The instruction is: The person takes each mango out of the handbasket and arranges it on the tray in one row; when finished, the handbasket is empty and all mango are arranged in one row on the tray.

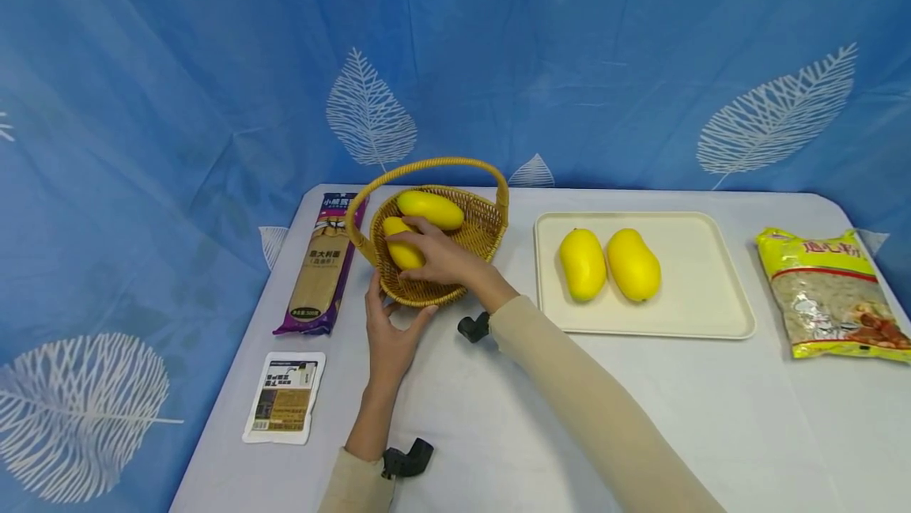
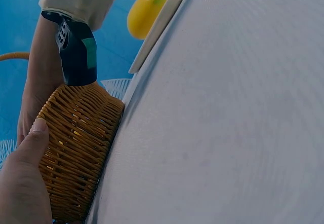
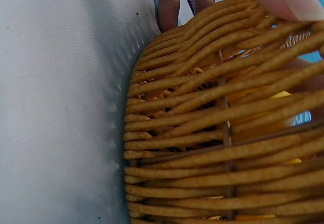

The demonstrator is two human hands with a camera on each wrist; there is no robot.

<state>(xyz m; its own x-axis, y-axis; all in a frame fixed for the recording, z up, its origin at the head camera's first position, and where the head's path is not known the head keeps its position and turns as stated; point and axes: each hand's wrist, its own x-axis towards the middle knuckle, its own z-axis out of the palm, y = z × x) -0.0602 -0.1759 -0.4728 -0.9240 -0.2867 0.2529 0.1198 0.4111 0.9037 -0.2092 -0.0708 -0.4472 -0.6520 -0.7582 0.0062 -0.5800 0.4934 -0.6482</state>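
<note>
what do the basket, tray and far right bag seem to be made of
The basket looks like wicker or imitation plastic wicker, slightly glossy: rounded brown strands weave around thin rods. The tray may be hard plastic, with a smooth cream surface and even, raised rim. The bag is probably shiny plastic film, given its wrinkles and glare.

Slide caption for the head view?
Right hand grips a mango inside a wicker basket while the left hand holds its side.
</note>
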